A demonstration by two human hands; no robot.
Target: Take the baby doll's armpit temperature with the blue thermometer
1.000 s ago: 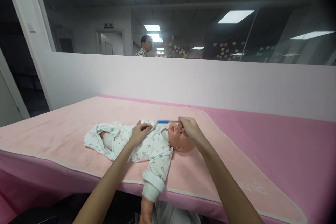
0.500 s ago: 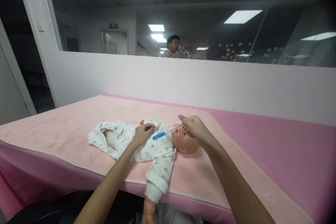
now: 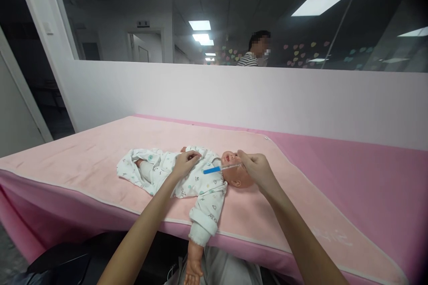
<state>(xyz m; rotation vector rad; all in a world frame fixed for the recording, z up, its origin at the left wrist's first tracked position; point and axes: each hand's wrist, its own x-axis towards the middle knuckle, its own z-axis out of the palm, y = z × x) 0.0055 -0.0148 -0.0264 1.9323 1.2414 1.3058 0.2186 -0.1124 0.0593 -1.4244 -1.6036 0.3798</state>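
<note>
A baby doll (image 3: 209, 189) in a white printed outfit lies on its back, its head (image 3: 239, 178) to the right. My right hand (image 3: 257, 167) is closed, pinching the clear end of a slim stick that looks like a thermometer (image 3: 211, 170). Its blue end points left over the doll's chest, and its clear part crosses in front of the face. On the doll's middle rests my left hand (image 3: 185, 164), fingers curled in against the outfit; whatever they grip is hidden. One doll arm (image 3: 194, 256) hangs over the near table edge.
A pale pink cloth (image 3: 100, 156) covers the table over a darker pink sheet (image 3: 361, 169). Behind it stands a low white wall (image 3: 234, 95) with a window above, where a person (image 3: 256, 49) in a striped top shows. A black chair part (image 3: 67, 254) is below, left.
The thermometer has swung nearer to level, and my right hand has shifted slightly right. My left hand stays on the doll. The person behind the glass has moved right; the view has tilted slightly.
</note>
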